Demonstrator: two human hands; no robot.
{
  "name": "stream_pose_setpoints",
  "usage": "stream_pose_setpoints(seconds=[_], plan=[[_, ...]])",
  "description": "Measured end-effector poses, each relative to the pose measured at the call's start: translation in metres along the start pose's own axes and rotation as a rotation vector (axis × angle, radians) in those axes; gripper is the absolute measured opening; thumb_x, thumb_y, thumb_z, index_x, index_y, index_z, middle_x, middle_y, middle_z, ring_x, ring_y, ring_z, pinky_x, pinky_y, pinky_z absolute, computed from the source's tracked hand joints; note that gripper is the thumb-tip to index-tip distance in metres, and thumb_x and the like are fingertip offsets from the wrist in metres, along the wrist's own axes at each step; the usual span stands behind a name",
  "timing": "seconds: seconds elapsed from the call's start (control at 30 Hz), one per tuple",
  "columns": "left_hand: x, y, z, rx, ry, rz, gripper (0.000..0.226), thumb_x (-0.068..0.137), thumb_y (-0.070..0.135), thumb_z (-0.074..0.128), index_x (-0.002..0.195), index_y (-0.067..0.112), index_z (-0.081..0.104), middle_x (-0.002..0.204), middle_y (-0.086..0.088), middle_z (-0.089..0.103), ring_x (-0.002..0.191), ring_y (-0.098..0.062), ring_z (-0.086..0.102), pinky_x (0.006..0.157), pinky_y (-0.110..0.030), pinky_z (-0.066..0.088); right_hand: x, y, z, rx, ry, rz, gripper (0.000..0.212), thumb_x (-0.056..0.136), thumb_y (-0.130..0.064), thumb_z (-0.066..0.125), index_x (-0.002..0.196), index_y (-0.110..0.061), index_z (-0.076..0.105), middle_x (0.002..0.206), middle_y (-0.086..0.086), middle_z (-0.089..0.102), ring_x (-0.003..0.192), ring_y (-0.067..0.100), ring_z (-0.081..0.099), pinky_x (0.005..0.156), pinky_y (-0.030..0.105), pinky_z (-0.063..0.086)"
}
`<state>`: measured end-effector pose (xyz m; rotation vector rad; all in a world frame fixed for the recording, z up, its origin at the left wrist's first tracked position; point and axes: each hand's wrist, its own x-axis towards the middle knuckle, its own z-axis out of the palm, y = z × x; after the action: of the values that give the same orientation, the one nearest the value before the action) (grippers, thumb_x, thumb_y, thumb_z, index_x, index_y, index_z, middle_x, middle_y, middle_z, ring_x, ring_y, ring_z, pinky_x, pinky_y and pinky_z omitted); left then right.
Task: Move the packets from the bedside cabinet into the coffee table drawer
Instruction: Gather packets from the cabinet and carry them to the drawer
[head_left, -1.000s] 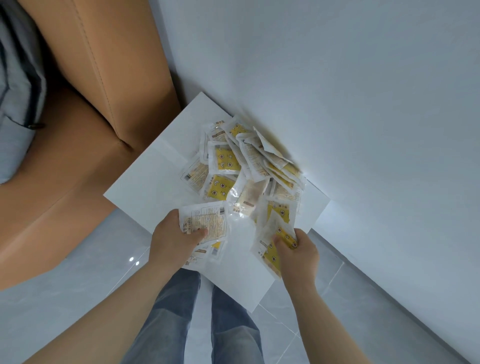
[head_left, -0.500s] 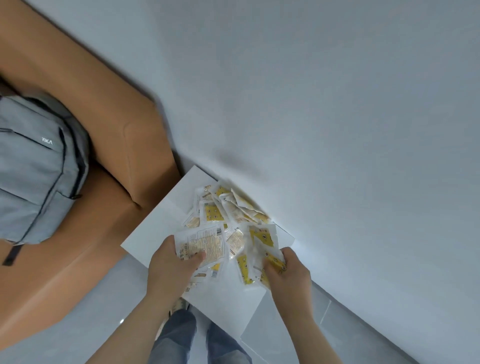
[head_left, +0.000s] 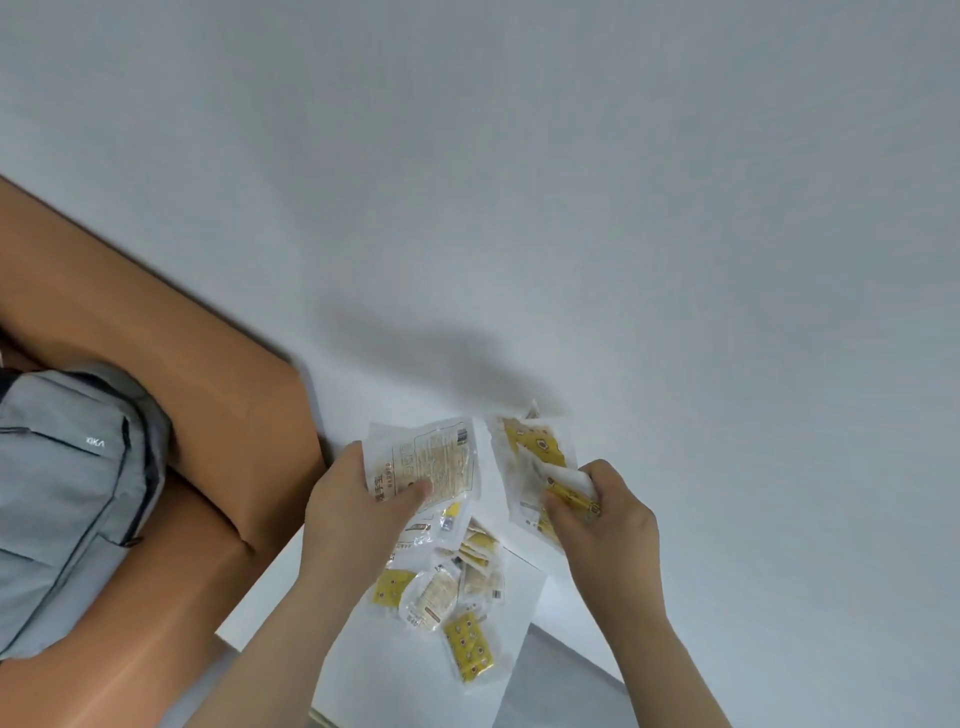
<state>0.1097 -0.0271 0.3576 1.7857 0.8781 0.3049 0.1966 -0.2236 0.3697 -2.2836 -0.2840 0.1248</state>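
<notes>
Two bare hands over one white flat-topped bedside cabinet, each holding packets.

Far left: grey fabric backpack, lying on tan upholstered furniture that stands just beside the cabinet's left edge.

Left hand: thumb pressed flat on the printed face of a clear plastic packet with pale contents. The other fingers are hidden behind it, so how far they curl cannot be told. Further packets are bunched beneath the first in the same grip.

Centre, between the forearms: loose heap of small white and yellow packets, overlapping on the cabinet top. One yellow spotted packet lies nearest the front edge.

Right hand: fingers curled tight round a bunch of white and yellow packets, thumb closing on the front. The bunch is held above the heap, its upper ends fanning toward the wall.

Background: plain white wall. Lower right: grey floor.
</notes>
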Motion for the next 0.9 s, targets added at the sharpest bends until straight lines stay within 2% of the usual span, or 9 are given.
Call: stream_pose_setpoints(seconds=[0.13,0.43,0.57,0.7,0.77,0.9], plan=[[0.004,0.033,-0.021,-0.04,-0.034,0.061,0.026,0.073,0.019,0.079,0.086,0.028,0.058,0.079,0.01,0.068,0.073,-0.003,0.063,0.057,-0.016,0.043,-0.003,-0.036,-0.016,-0.012,0.084,-0.047,0.025,0.083,-0.025,0.068,0.074,-0.027,0.045,0.069,0.001,0.057,0.062,0.018,0.05,0.053,0.029,0.039],[0.012,0.08,-0.062,0.031,-0.126,0.27,0.026,0.075,0.025,0.077,0.09,0.025,0.056,0.079,0.009,0.065,0.073,-0.007,0.061,0.055,-0.022,0.041,-0.025,-0.095,-0.037,-0.052,0.283,-0.07,0.023,0.083,-0.023,0.069,0.075,-0.024,0.048,0.067,-0.003,0.056,0.062,0.017,0.05,0.052,0.03,0.04],[0.004,0.087,-0.064,0.01,-0.225,0.323,0.027,0.073,0.023,0.078,0.09,0.026,0.057,0.079,0.01,0.066,0.073,-0.011,0.063,0.061,-0.029,0.049,-0.047,-0.104,-0.047,-0.036,0.362,-0.011,0.023,0.083,-0.023,0.069,0.074,-0.022,0.047,0.067,-0.003,0.057,0.063,0.017,0.05,0.052,0.03,0.039],[-0.008,0.097,-0.057,0.016,-0.302,0.392,0.029,0.071,0.021,0.079,0.088,0.029,0.057,0.076,0.013,0.065,0.069,-0.006,0.061,0.057,-0.025,0.046,-0.076,-0.103,-0.062,-0.031,0.445,0.051,0.023,0.083,-0.023,0.069,0.074,-0.021,0.048,0.069,-0.003,0.059,0.062,0.015,0.05,0.051,0.029,0.039],[-0.017,0.103,-0.049,0.018,-0.35,0.429,0.03,0.071,0.02,0.079,0.088,0.033,0.058,0.072,0.012,0.065,0.066,-0.005,0.061,0.057,-0.027,0.049,-0.092,-0.099,-0.072,-0.024,0.496,0.083,0.023,0.083,-0.023,0.069,0.073,-0.023,0.049,0.069,-0.004,0.06,0.062,0.014,0.051,0.05,0.027,0.039],[-0.046,0.122,-0.025,0.009,-0.487,0.497,0.031,0.07,0.019,0.078,0.088,0.035,0.058,0.078,0.025,0.063,0.068,-0.001,0.06,0.057,-0.032,0.053,-0.131,-0.086,-0.097,-0.034,0.617,0.17,0.022,0.082,-0.022,0.07,0.074,-0.024,0.049,0.071,-0.006,0.062,0.064,0.013,0.055,0.053,0.031,0.043]])
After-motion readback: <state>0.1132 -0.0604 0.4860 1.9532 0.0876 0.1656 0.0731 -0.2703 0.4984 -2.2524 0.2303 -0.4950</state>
